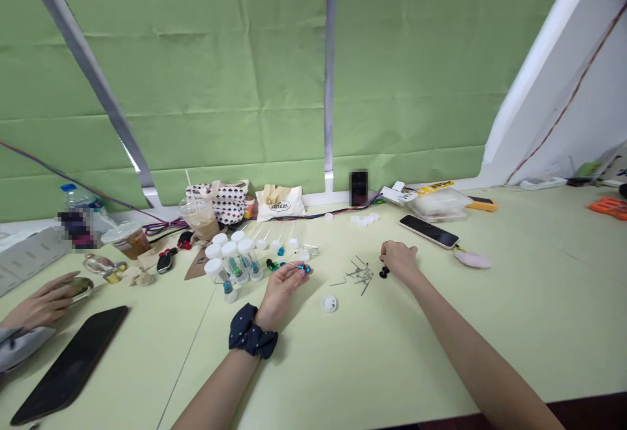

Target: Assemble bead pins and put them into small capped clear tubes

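Facing a bag point(283, 212) with blurred lettering point(279, 206), left hand point(283, 289) pinches blue beads point(307, 270); right hand point(399, 260) curls, hold unclear.

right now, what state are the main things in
left hand: pinching shiny blue piece
right hand: at black piece, grip unclear
thin metal pieces: scattered loose
clustered vials: white-capped
milky drink cup: lidded, part full
water bottle: capped
pink-edged phone: flat, screen dark

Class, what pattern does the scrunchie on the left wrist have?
The scrunchie: pale dots on dark navy; head view.
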Demonstrator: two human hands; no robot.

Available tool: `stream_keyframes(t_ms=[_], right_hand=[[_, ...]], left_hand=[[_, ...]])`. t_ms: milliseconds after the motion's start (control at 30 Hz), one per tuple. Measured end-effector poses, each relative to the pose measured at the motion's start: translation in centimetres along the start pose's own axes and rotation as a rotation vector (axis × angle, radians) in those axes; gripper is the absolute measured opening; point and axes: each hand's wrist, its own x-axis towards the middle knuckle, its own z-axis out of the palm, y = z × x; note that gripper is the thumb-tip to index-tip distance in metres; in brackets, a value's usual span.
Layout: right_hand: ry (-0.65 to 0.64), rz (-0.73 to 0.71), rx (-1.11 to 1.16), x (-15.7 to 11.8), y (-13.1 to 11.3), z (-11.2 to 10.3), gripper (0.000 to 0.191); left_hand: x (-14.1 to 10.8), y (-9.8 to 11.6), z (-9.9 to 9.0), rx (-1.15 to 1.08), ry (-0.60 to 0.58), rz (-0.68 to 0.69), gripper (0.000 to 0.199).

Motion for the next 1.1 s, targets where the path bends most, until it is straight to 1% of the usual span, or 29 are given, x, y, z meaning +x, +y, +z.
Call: stream_keyframes(t_ms=[67,133,200,267,333,400,467,533,633,700,800,933,1100], right_hand=[[-0.003,-0.006,0.001,0.0,-0.2,0.0,0.008],[0.043,-0.017,0.053,0.0,-0.5,-0.2,0.009],[0.110,-0.084,0.231,-0.4,-1.1,-0.5,0.010],[0.116,-0.194,0.500,-1.1,-2.1,-0.7,0.011],[0.037,-0.284,0.737,-2.1,-3.6,-0.6,0.015],[-0.059,-0.325,0.907,-3.4,-5.3,-0.3,0.020],[-0.154,-0.368,1.039,-4.7,-7.1,0.0,0.025],[-0.235,-0.411,1.118,-6.0,-8.6,0.3,0.027],[-0.305,-0.465,1.163,-7.6,-10.1,0.6,0.025],[-0.313,-0.484,1.172,-8.2,-10.6,0.7,0.024],[-0.258,-0.515,1.156,-8.5,-10.8,0.8,0.024],[-0.181,-0.579,1.052,-8.8,-10.6,0.5,0.019],[-0.074,-0.697,0.943,-9.2,-10.5,0.1,0.015]], left_hand=[[0.0,0.1,0.0,-0.020,-0.003,-0.006,0.030],[0.0,0.2,0.0,-0.035,-0.006,-0.011,0.029],[-0.1,0.2,0.0,-0.048,-0.013,-0.014,0.029],[-0.1,0.2,0.1,-0.054,-0.022,-0.017,0.029],[-0.1,0.2,0.1,-0.058,-0.033,-0.019,0.028],[-0.2,0.1,0.0,-0.051,-0.051,-0.024,0.026],[-0.2,0.0,0.0,-0.023,-0.069,-0.032,0.026],[-0.2,-0.2,0.0,0.029,-0.078,-0.034,0.026],[-0.3,-0.4,0.2,0.103,-0.098,-0.013,0.024],[-0.4,-0.4,0.3,0.124,-0.111,0.005,0.024],[-0.5,-0.5,0.6,0.130,-0.106,0.028,0.024],[-0.4,-0.5,0.6,0.148,-0.121,0.016,0.024],[-0.5,-0.4,0.6,0.172,-0.113,0.018,0.022]])
